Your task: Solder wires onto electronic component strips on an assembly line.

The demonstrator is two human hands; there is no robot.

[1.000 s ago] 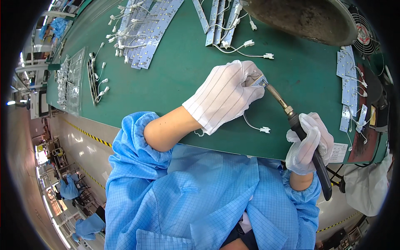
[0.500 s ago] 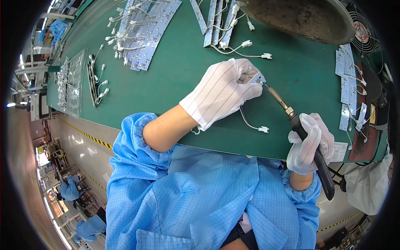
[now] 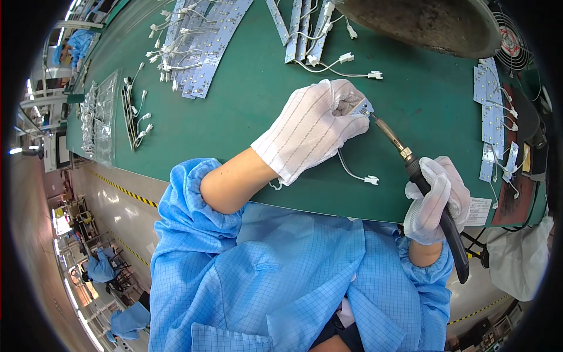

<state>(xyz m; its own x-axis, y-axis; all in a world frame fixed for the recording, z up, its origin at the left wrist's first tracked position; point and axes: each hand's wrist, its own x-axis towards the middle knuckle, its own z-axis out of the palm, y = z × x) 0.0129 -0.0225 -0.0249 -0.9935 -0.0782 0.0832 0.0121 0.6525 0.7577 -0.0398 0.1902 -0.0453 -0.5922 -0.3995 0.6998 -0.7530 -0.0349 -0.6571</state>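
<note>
My left hand (image 3: 319, 126), in a white striped glove, is closed round a small LED circuit board (image 3: 364, 108). Only one end of the board shows past the thumb and fingers. From beneath that hand a white cable with a connector (image 3: 370, 180) trails onto the green mat. My gloved right hand (image 3: 437, 199) grips the black handle of a soldering iron (image 3: 415, 170), which slants up and to the left. Its tip is at the exposed end of the board; whether it touches cannot be made out.
On the green bench (image 3: 246, 100) lie overlapping LED strips (image 3: 211, 53) at the far left, more strips (image 3: 302, 35) at the far middle and a stack (image 3: 489, 117) at right. A dark round lamp-like hood (image 3: 422, 23) overhangs the far side, beside a fan (image 3: 511, 42). A clear plastic bag (image 3: 105, 117) lies left.
Both hands keep their grips. The soldering iron and board have shifted only very slightly, with the iron's tip staying at the board's end.
</note>
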